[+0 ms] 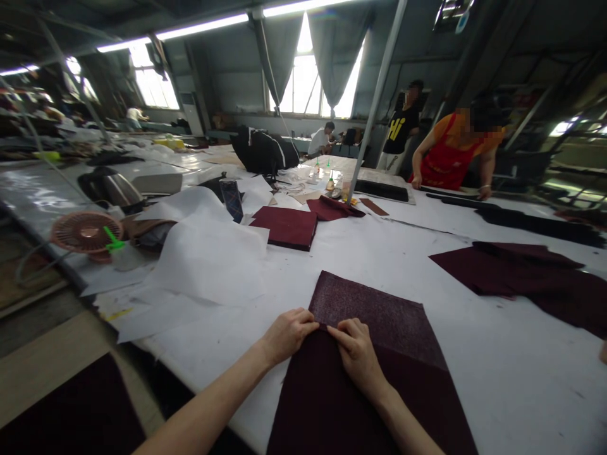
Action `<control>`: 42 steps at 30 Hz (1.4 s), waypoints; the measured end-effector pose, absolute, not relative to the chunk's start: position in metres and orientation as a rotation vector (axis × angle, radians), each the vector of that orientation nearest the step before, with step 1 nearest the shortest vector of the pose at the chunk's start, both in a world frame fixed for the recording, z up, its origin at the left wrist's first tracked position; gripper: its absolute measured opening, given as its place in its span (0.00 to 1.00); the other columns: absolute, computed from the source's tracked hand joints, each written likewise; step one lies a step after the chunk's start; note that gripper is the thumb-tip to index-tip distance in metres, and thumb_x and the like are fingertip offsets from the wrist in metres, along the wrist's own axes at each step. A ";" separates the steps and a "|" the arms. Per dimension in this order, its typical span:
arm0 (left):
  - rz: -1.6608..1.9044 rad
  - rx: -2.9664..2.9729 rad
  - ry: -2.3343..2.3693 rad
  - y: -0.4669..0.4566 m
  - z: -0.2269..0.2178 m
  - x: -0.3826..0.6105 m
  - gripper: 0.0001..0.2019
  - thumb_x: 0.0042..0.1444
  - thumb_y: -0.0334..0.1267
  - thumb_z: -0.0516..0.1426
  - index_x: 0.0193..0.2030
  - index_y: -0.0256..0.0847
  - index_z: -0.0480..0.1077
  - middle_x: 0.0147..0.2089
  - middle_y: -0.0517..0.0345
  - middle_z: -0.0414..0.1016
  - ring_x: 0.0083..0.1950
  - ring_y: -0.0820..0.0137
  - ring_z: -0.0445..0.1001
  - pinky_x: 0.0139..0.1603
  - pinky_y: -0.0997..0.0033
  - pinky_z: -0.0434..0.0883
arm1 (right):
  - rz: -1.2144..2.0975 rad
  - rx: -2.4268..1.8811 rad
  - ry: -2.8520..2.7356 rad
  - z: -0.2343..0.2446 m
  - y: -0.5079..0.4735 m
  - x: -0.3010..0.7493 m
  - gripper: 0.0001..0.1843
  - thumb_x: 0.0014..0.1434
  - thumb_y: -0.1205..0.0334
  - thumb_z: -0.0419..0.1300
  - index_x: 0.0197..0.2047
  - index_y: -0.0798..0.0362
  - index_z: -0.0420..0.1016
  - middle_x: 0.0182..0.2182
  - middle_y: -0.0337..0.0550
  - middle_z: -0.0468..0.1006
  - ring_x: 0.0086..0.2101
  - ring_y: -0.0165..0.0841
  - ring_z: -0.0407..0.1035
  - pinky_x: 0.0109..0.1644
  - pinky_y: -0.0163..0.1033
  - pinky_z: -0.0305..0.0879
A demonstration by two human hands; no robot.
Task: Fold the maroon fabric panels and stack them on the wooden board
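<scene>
A dark maroon piece of fabric point(408, 398) lies on the white table in front of me, running off the lower edge of the view. Its far part has a greyish, speckled surface, and a straight line divides it from the plain part. At the left edge, on that line, my left hand point(290, 332) pinches the cloth between thumb and fingers. Close beside it, my right hand point(355, 351) presses its fingertips onto a small fold there, with the other fingers curled. Whatever lies under the fingertips is hidden.
Beyond the fabric sits a folded maroon stack point(289, 226). White paper sheets point(203, 253), a pink fan point(88, 232) and a green-tipped bottle point(126, 253) are at left. More maroon cloth point(516, 272) lies right. A person in a red apron point(448, 158) works across the table, near a pole point(377, 101).
</scene>
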State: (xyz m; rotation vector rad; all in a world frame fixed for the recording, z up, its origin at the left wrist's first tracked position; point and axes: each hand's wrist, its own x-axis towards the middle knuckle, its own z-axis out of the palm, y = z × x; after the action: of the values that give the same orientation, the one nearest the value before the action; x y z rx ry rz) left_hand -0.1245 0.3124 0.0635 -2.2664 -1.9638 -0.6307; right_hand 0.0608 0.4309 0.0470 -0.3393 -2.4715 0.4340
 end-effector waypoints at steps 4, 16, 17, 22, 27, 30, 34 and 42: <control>-0.584 -2.281 -1.940 0.310 0.060 -0.123 0.13 0.63 0.29 0.48 0.49 0.41 0.70 0.43 0.54 0.72 0.46 0.68 0.70 0.48 0.69 0.71 | 0.375 -0.316 -2.520 0.049 0.427 0.064 0.22 0.64 0.72 0.48 0.55 0.45 0.71 0.37 0.46 0.70 0.39 0.37 0.62 0.44 0.46 0.58; -0.281 -2.262 -1.875 0.306 0.062 -0.117 0.10 0.63 0.30 0.49 0.49 0.36 0.67 0.41 0.52 0.71 0.42 0.66 0.70 0.43 0.66 0.72 | 0.296 -0.335 -2.610 0.053 0.421 0.062 0.20 0.63 0.73 0.49 0.54 0.49 0.72 0.38 0.47 0.70 0.39 0.39 0.60 0.45 0.46 0.57; -0.244 -2.250 -1.878 0.305 0.064 -0.117 0.10 0.63 0.29 0.50 0.48 0.36 0.68 0.41 0.51 0.71 0.42 0.65 0.70 0.43 0.66 0.72 | 0.289 -0.341 -2.618 0.053 0.421 0.062 0.19 0.63 0.73 0.49 0.53 0.50 0.72 0.38 0.47 0.70 0.39 0.39 0.60 0.45 0.46 0.57; -0.182 -2.053 -1.954 0.298 0.084 -0.109 0.11 0.60 0.26 0.51 0.47 0.34 0.68 0.52 0.48 0.68 0.48 0.61 0.68 0.52 0.60 0.68 | 0.248 -0.361 -2.625 0.052 0.421 0.062 0.16 0.63 0.73 0.51 0.50 0.52 0.73 0.38 0.46 0.70 0.40 0.38 0.60 0.45 0.45 0.56; -0.070 -2.062 -2.001 0.308 0.082 -0.080 0.17 0.59 0.25 0.50 0.55 0.32 0.66 0.50 0.49 0.70 0.50 0.62 0.68 0.53 0.62 0.68 | 0.245 -0.381 -2.618 0.052 0.421 0.062 0.14 0.64 0.71 0.51 0.48 0.53 0.73 0.37 0.46 0.70 0.40 0.37 0.60 0.46 0.44 0.55; 0.083 -2.068 -2.091 0.314 0.070 -0.068 0.16 0.57 0.24 0.50 0.52 0.30 0.68 0.42 0.49 0.71 0.44 0.63 0.70 0.45 0.64 0.71 | 0.261 -0.378 -2.616 0.052 0.425 0.067 0.13 0.64 0.70 0.51 0.47 0.52 0.73 0.37 0.45 0.70 0.39 0.37 0.60 0.46 0.44 0.55; 0.130 -2.028 -2.115 0.314 0.066 -0.062 0.23 0.57 0.23 0.50 0.61 0.30 0.61 0.42 0.48 0.71 0.42 0.64 0.70 0.41 0.64 0.72 | 0.251 -0.361 -2.618 0.052 0.435 0.082 0.14 0.64 0.70 0.51 0.50 0.52 0.72 0.37 0.46 0.70 0.39 0.37 0.60 0.46 0.44 0.55; 0.145 -2.022 -2.050 0.319 0.065 -0.049 0.23 0.55 0.21 0.49 0.59 0.26 0.63 0.46 0.45 0.70 0.46 0.62 0.68 0.48 0.62 0.69 | 0.231 -0.353 -2.611 0.052 0.451 0.116 0.17 0.64 0.71 0.50 0.52 0.51 0.72 0.37 0.46 0.71 0.39 0.37 0.61 0.45 0.45 0.55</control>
State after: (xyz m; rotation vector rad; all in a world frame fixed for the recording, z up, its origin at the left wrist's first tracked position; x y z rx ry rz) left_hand -0.0495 0.3194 0.0649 -2.0223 -2.0499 0.1451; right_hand 0.1160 0.4510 0.0518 -0.3528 -2.6105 0.2305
